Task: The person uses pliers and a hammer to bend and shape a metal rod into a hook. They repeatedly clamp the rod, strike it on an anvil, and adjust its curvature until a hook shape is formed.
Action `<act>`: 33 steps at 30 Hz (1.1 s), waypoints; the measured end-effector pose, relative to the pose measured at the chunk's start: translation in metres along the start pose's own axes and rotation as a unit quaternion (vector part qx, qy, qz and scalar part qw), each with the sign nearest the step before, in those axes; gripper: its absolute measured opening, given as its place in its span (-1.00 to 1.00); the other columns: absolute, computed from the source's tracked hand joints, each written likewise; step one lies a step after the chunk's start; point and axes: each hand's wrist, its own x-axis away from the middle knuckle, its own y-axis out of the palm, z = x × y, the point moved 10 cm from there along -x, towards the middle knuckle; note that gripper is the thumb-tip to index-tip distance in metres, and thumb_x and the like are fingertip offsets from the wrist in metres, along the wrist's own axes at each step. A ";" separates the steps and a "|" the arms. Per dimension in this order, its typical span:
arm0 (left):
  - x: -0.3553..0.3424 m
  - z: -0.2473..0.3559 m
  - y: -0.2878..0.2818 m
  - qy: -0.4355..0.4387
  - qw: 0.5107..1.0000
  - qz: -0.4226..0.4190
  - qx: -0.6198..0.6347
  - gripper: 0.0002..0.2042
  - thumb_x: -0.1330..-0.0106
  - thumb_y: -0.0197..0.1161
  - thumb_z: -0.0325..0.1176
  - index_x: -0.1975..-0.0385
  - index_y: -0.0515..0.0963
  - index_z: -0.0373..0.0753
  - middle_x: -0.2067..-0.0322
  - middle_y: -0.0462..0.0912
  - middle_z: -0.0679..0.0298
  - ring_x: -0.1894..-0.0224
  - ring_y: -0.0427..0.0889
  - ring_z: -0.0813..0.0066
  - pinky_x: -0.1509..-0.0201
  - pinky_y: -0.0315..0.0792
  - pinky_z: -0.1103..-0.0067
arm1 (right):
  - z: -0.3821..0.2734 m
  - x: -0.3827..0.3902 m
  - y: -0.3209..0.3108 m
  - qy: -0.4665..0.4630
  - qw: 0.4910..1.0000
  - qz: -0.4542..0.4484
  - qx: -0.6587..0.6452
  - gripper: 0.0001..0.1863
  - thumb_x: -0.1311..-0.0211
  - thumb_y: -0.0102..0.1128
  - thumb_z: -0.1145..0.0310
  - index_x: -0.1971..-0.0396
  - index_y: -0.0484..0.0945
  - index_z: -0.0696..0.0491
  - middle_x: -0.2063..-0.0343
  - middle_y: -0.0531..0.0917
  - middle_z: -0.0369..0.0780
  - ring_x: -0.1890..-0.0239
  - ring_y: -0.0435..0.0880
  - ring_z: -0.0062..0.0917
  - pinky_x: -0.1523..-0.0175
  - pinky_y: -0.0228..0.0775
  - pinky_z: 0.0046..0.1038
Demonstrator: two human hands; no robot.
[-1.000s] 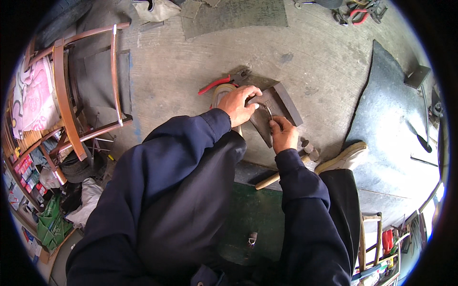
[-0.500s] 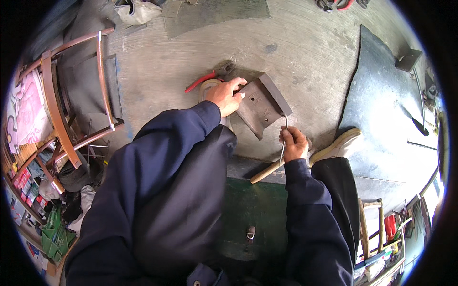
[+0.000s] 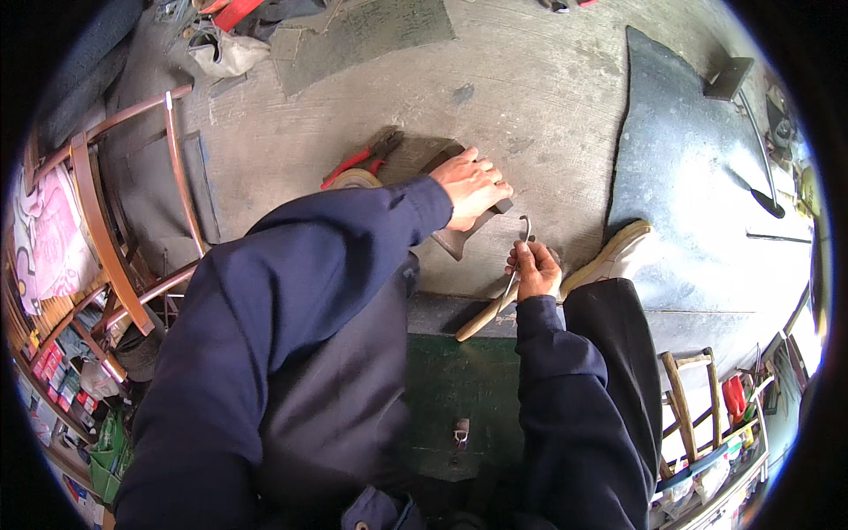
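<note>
We're looking out from the person's head, through the left of two fisheye lenses, facing steeply down over the lap (image 3: pixel 340 424)! Nearest the glass, the left sleeve (image 3: pixel 238 353) looms huge from between seven and eight o'clock, the right sleeve (image 3: pixel 565 406) from five. Beyond them, close to the middle of the view, sit the left hand (image 3: pixel 474 187) at one and the right hand (image 3: pixel 539 268) at three. Farther off, concrete floor (image 3: pixel 548 97) stretches toward twelve, and the wide sweep even catches a wooden chair (image 3: pixel 110 238) around nine!
</note>
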 end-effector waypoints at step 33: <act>0.187 -0.079 0.061 -0.319 0.887 0.182 0.281 -0.57 -0.21 0.27 -0.36 -0.13 0.51 -0.20 0.00 0.61 0.01 -0.17 0.51 -0.03 -0.30 0.37 0.26 | 0.007 -0.042 0.055 0.008 0.987 0.003 0.158 -0.74 -0.10 0.49 0.31 0.37 0.70 0.22 0.57 0.69 -0.24 0.47 0.58 -0.57 0.22 0.46 -0.44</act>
